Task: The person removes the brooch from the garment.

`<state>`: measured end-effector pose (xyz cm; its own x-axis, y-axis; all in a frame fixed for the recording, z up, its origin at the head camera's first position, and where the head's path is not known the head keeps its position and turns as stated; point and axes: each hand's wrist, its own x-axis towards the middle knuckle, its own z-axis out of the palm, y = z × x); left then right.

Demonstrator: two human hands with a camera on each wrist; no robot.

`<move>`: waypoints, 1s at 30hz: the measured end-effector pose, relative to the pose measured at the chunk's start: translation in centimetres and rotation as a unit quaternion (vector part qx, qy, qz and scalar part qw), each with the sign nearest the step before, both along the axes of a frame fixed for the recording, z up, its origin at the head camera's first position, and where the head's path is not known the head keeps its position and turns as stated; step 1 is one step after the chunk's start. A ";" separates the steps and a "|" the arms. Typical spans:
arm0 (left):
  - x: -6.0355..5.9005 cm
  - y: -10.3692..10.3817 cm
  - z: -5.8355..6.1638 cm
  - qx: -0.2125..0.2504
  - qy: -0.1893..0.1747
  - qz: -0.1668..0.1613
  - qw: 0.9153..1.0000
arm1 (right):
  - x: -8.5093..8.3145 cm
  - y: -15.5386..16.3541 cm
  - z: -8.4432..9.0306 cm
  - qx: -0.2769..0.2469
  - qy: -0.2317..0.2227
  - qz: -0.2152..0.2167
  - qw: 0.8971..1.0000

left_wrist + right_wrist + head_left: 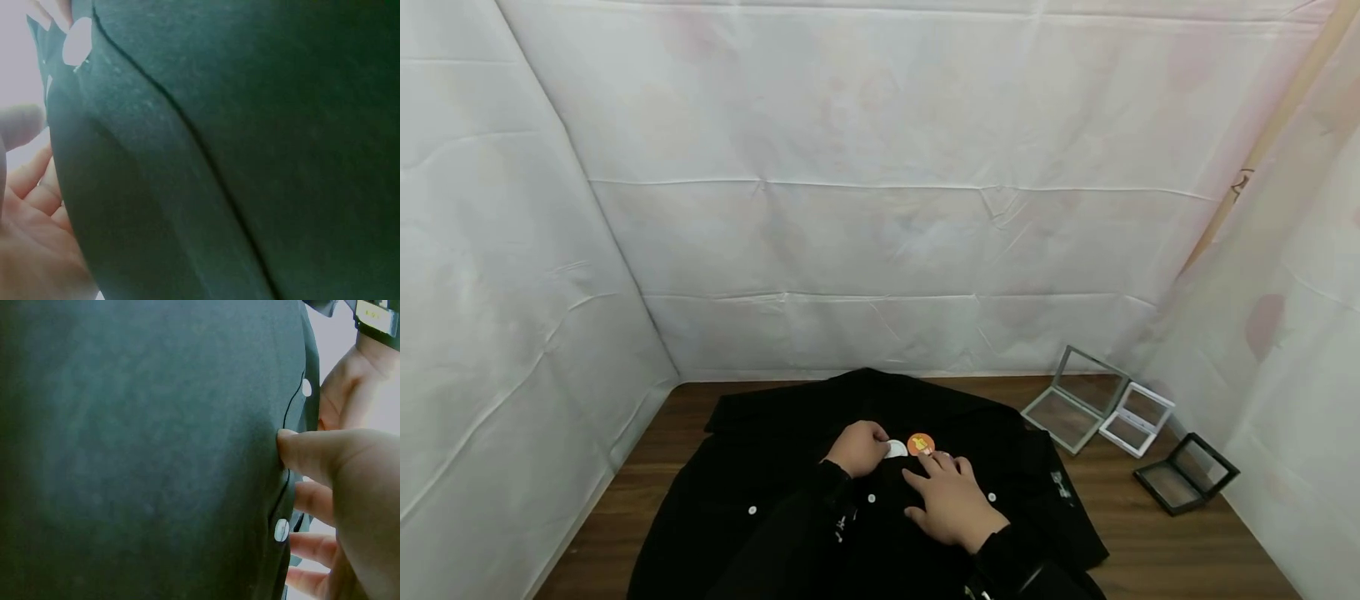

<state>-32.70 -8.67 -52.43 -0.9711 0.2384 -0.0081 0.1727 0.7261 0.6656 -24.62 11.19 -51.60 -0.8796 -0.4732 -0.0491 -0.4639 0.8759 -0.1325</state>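
Note:
A black buttoned garment (pixel 775 467) lies spread on the wooden table (pixel 1157 546). On its chest sits a round orange badge (pixel 921 444), with a small white disc (pixel 895 450) just to its left. My left hand (pixel 857 447) is curled, pinching the white disc (pixel 77 42) together with a fold of the cloth (pixel 250 125). My right hand (pixel 951 500) lies flat on the garment, fingers straight, its index fingertip touching the orange badge. In the right wrist view my right hand (pixel 344 487) presses its thumb into the cloth (pixel 137 450) near a white button (pixel 281 530).
Three clear display cases stand at the back right of the table: a grey-framed one (pixel 1075 400), a white-framed one (pixel 1137 418) and a black-framed one (pixel 1186 473). White sheeting walls in the table at the left, back and right.

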 end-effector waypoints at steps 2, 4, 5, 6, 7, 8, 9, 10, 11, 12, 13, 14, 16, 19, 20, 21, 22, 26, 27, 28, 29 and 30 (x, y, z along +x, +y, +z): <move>-0.1 0.2 -0.2 -0.004 0.008 0.003 1.000 | 0.1 0.1 0.0 -0.003 -0.002 0.000 1.000; -0.2 0.3 -0.3 -0.004 0.014 0.007 1.000 | 0.1 0.2 0.1 -0.003 -0.003 0.000 1.000; -0.2 0.3 -0.3 -0.005 0.018 0.008 1.000 | 0.2 0.2 0.2 -0.003 -0.004 0.001 1.000; -0.2 0.4 -0.3 -0.006 0.023 0.009 1.000 | 0.2 0.2 0.3 -0.003 -0.005 0.001 1.000; -0.2 0.3 -0.4 -0.008 0.024 0.009 1.000 | 0.2 0.2 0.4 -0.002 -0.006 0.001 1.000; -0.2 0.3 -0.4 -0.011 0.027 0.009 1.000 | 0.2 0.2 0.5 -0.002 -0.007 0.001 1.000; -0.2 0.3 -0.5 -0.014 0.030 0.009 0.999 | 0.2 0.2 0.6 -0.002 -0.008 0.001 1.000; -0.2 0.3 -0.6 -0.018 0.031 0.010 0.999 | 0.3 0.1 0.6 -0.003 -0.009 0.001 1.000; -0.2 0.2 -0.6 -0.022 0.034 0.010 0.999 | 0.3 0.1 0.6 -0.003 -0.009 0.000 1.000; -0.2 0.2 -0.6 -0.024 0.032 0.011 0.999 | 0.3 0.1 0.6 -0.004 -0.011 -0.001 1.000; -0.2 0.1 -0.6 -0.026 0.031 0.011 0.999 | 0.3 0.1 0.6 -0.005 -0.012 -0.002 1.000; -0.2 0.1 -0.6 -0.027 0.030 0.011 0.999 | 0.3 0.1 0.6 -0.005 -0.012 -0.003 1.000; -0.2 -0.1 -0.5 -0.029 0.027 0.012 0.999 | 0.2 0.1 0.4 -0.004 -0.012 -0.005 1.000; -0.1 -0.5 -0.3 -0.029 0.019 0.013 0.999 | 0.1 0.1 0.2 -0.004 -0.014 -0.007 1.000; 0.0 -0.6 -0.2 -0.028 0.016 0.014 0.999 | 0.1 0.1 0.1 -0.004 -0.014 -0.008 1.000; 0.0 -0.8 -0.1 -0.027 0.015 0.015 0.999 | 0.1 0.1 0.1 -0.004 -0.013 -0.008 1.000; 0.1 -1.0 0.0 -0.025 0.013 0.016 0.999 | 0.1 0.1 0.1 -0.005 -0.013 -0.009 1.000; 0.4 -1.8 0.2 -0.023 0.016 0.019 0.999 | 0.2 0.0 0.2 -0.007 -0.011 -0.010 1.000; 0.4 -2.0 0.2 -0.024 0.016 0.020 0.999 | 0.2 0.0 0.3 -0.008 -0.010 -0.010 1.000; 0.4 -2.2 0.2 -0.022 0.015 0.021 0.999 | 0.3 0.0 0.3 -0.007 -0.010 -0.011 1.000; 0.5 -2.4 0.2 -0.020 0.014 0.021 0.999 | 0.3 0.0 0.4 -0.008 -0.010 -0.011 1.000; 0.5 -2.6 0.2 -0.017 0.012 0.022 1.000 | 0.4 0.0 0.4 -0.007 -0.010 -0.011 1.000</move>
<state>-32.19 -11.25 -52.22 -0.9807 0.1954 0.0087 0.1561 0.7554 0.6364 -24.26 11.21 -51.20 -0.8888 -0.4544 -0.0595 -0.4415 0.8839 -0.1541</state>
